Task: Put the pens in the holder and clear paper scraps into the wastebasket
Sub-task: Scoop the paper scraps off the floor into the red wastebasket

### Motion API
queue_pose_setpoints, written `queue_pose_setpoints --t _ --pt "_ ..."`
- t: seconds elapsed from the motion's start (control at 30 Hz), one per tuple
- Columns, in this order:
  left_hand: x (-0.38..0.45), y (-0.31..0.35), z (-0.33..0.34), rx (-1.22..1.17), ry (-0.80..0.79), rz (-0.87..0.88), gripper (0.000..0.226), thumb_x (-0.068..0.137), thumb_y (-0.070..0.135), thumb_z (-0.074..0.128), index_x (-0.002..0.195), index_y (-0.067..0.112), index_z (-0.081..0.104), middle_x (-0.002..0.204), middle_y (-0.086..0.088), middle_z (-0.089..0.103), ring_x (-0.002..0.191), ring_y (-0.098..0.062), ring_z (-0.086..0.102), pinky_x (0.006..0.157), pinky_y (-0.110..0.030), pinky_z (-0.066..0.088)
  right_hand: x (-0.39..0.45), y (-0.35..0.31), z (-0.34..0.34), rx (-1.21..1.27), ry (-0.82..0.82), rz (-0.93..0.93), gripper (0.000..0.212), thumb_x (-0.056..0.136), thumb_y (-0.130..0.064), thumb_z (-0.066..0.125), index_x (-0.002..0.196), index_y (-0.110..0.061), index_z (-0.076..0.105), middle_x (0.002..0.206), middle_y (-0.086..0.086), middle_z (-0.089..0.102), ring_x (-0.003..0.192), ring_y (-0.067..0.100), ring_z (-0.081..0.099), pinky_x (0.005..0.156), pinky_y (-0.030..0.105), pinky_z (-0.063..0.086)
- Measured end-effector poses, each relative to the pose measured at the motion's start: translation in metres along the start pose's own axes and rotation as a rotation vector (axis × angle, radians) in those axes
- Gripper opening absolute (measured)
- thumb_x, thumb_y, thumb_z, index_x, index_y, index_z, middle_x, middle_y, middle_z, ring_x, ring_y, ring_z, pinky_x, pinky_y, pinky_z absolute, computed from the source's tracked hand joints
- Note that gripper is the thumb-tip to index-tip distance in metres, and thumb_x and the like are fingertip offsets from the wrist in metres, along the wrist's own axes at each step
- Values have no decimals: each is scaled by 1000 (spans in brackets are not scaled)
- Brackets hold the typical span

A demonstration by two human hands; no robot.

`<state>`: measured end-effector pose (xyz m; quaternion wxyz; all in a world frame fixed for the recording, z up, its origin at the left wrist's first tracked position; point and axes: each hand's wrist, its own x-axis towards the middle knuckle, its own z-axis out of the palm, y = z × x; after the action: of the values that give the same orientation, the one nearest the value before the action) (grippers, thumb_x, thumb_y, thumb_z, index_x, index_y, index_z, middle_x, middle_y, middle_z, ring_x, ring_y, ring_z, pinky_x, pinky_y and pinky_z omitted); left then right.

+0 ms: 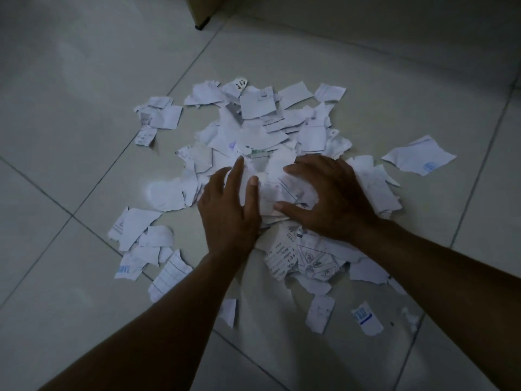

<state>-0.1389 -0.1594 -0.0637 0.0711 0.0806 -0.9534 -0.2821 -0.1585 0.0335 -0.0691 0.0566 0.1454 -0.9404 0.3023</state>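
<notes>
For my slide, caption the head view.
Both hands, left and right, gather torn paper scraps on a tiled floor.

Indoor room: pale tiled floor [84, 114], furniture leg [200, 24] at top.
</notes>
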Motion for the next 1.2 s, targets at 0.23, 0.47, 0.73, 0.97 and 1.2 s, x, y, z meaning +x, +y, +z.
queue_pose_setpoints --t 0.23,0.47,0.73,0.97,1.2 --pt "-7 -2 -2 96 -67 -35 83 85 78 22 156 35 23 162 -3 27 150 -21 20 122 -47 13 -7 -7 -2 -72 -333 51 117 57 -95 52 153 -51 2 168 1 -6 154 19 -5 123 54 4" --pt "-7 9 -5 -156 -84 -20 66 94 62 35 150 27 41 145 0 53 132 -16 46 110 -39 39 -2 -14 -2 -187 -191 -48 111 60 -92 51 154 -40 24 156 7 38 132 29 45 103 47 38" --pt "-7 19 3 -251 -65 43 53 100 54 33 112 21 72 110 1 70 105 -17 59 94 -38 48 -4 -16 2 44 -129 -81 43 84 -44 63 119 -18 63 111 10 69 99 33 65 80 45 56" --pt "-17 17 9 -179 -73 84 69 96 66 19 123 27 68 144 -1 55 144 -21 36 116 -56 22 -4 -12 -15 182 -126 -59 32 82 -42 42 85 -17 63 84 6 71 78 31 66 65 37 50" --pt "5 -1 5 206 -242 204 91 81 85 26 157 39 7 168 -3 3 153 -23 6 122 -47 9 -15 6 -22 129 -98 -74 43 85 -50 44 91 -16 70 86 7 71 79 32 68 68 47 56"
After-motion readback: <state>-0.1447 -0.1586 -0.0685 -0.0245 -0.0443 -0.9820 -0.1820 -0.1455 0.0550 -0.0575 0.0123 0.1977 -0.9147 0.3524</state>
